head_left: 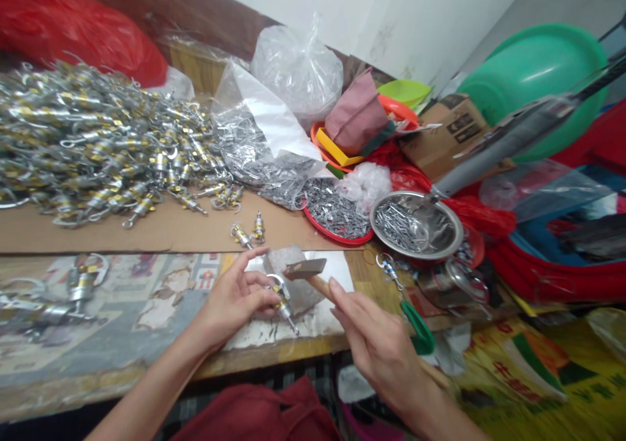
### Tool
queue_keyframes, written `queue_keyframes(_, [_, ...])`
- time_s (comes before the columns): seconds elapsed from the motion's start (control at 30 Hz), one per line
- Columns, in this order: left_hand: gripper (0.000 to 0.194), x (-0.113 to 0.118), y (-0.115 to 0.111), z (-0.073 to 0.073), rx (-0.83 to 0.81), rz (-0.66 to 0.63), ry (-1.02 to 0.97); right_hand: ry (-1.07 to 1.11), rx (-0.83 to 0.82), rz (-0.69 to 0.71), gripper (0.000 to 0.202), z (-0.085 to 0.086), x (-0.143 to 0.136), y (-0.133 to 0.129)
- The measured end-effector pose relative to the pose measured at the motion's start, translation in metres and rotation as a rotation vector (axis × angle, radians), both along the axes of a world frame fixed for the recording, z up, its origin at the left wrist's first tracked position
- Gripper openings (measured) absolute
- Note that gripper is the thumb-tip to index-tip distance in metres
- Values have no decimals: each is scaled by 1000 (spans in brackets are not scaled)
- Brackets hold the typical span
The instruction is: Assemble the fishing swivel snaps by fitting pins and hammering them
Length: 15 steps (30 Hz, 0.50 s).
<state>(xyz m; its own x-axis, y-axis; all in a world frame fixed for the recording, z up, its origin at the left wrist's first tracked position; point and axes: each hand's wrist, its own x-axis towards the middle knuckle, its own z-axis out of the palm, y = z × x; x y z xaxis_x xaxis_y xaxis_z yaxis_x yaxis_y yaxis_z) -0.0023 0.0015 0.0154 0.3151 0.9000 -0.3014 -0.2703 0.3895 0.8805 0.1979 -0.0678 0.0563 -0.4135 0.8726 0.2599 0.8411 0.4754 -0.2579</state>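
Note:
At the middle of the bench, my left hand (235, 301) has its thumb and fingers closed around a small silver and yellow metal fitting (282, 305) with a hooked end. My right hand (379, 336) is wrapped round the wooden handle of a hammer (307, 269), whose head is just above and beside the fitting. Under both lie a grey block (306, 294) and a white sheet (345, 268). Two more fittings (258, 228) stand or lie just beyond my left hand.
A large heap of fittings (98, 141) covers the back left. Behind the sheet are a red tray of metal clips (337, 216) and a steel bowl of pins (415, 226). A grey tool on a cord (508, 134) slants in from the right. Loose fittings (81, 288) lie left.

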Motion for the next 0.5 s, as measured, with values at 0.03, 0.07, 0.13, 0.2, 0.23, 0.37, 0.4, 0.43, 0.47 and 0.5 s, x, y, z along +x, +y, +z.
queue_keyframes(0.03, [74,0,0,0,0,-1,1,9,-10,9,47,0,0,1])
queue_keyframes(0.07, [74,0,0,0,-2,-2,-1,17,-43,13,47,0,0,4])
queue_keyframes(0.13, [74,-1,0,-1,-3,-6,2,76,-118,-2,44,-5,3,12])
queue_keyframes(0.2, [64,-2,0,-1,7,-19,33,195,-124,-81,41,-16,10,26])
queue_keyframes(0.23, [53,-3,0,0,24,-30,83,239,-113,-135,40,-23,15,35])
queue_keyframes(0.37, [9,-7,1,1,235,0,395,123,-172,-236,31,-47,34,72])
queue_keyframes(0.4, [5,-8,1,2,308,23,447,76,-184,-238,29,-50,36,80])
queue_keyframes(0.43, [3,-8,1,2,376,44,476,39,-180,-249,29,-51,39,89])
queue_keyframes(0.47, [3,-8,1,2,432,60,492,16,-156,-274,29,-50,40,98])
queue_keyframes(0.5, [4,-8,0,3,476,67,506,-1,-125,-310,30,-48,42,108])
